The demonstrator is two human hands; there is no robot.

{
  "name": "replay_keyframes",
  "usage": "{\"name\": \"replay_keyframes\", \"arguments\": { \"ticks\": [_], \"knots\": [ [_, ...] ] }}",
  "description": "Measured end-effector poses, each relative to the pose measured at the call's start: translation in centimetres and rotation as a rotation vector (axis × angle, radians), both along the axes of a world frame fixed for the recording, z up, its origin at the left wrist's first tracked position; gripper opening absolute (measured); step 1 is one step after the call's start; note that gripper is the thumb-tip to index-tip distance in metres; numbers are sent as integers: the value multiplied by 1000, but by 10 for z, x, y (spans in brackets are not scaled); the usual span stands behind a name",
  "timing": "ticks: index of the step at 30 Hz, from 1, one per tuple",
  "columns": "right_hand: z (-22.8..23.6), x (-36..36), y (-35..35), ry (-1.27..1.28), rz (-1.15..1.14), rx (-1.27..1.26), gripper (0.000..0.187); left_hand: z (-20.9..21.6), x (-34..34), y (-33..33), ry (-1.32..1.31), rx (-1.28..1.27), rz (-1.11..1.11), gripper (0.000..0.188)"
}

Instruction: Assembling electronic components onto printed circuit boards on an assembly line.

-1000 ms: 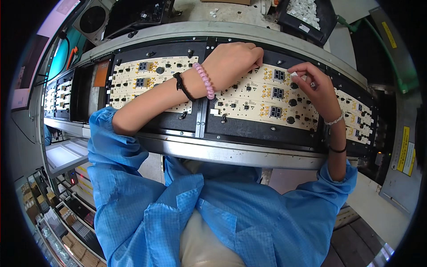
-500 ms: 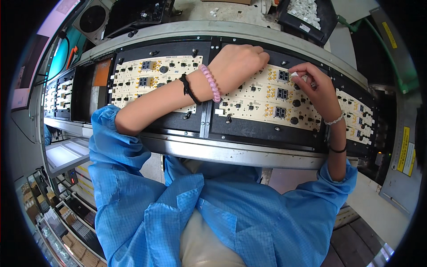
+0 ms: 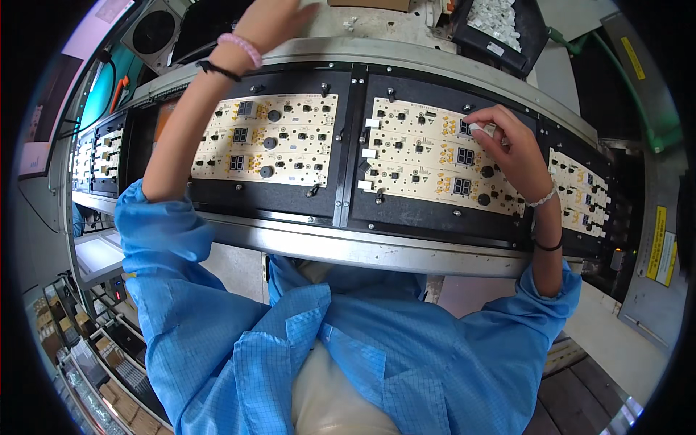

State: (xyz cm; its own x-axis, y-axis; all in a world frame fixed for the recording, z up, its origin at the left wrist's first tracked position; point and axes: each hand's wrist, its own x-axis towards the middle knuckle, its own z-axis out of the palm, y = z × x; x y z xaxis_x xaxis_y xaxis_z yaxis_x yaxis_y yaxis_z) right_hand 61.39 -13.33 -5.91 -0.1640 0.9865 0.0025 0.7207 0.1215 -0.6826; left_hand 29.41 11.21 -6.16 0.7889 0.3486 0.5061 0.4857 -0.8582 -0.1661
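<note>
Two cream circuit boards lie in black carriers on a curved metal conveyor rail [image 3: 377,250]. My right hand [image 3: 511,145] rests on the right board [image 3: 420,156], with a small white component [image 3: 480,129] pinched at its fingertips near the board's far edge. My left hand [image 3: 272,20] is raised beyond the left board [image 3: 268,138], over the far side of the line. Its fingers are partly cut off at the top of the picture, so whether it holds anything is unclear. It wears a pink bead bracelet and a black band.
A black tray of small white parts [image 3: 500,18] sits at the far right. A round fan [image 3: 154,32] is at the far left. More boards continue along the line at left [image 3: 94,156] and right [image 3: 580,188]. Shelves with small bins [image 3: 80,348] stand lower left.
My left hand has lifted off the boards and swung up and away to the far side of the line. My right hand stays on the right board with the white part.
</note>
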Motion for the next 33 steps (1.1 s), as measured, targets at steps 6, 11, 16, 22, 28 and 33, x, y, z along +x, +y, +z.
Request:
{"name": "replay_keyframes", "arguments": {
  "ticks": [6, 11, 16, 22, 28, 33],
  "knots": [
    [8, 1, 2, 28, -6, -4, 17, 5, -15, 43, -93, -636, 265, 19],
    [11, 0, 4, 44, -28, -22, 18, -14, -12, 71, -74, -336, 296, 15],
    [5, 10, 9, 58, -27, -25, 19, -41, -34, 106, -350, -157, 380, 32],
    [-6, 29, 12, 59, -24, -12, 19, -40, -27, 110, -324, -127, 402, 26],
    [-6, 33, 15, 81, 3, 2, 19, -100, -99, 184, 328, -509, 616, 15],
    [-14, 39, 11, 79, -26, -7, 19, -105, -97, 181, 470, -539, 465, 18]
  ]
}}
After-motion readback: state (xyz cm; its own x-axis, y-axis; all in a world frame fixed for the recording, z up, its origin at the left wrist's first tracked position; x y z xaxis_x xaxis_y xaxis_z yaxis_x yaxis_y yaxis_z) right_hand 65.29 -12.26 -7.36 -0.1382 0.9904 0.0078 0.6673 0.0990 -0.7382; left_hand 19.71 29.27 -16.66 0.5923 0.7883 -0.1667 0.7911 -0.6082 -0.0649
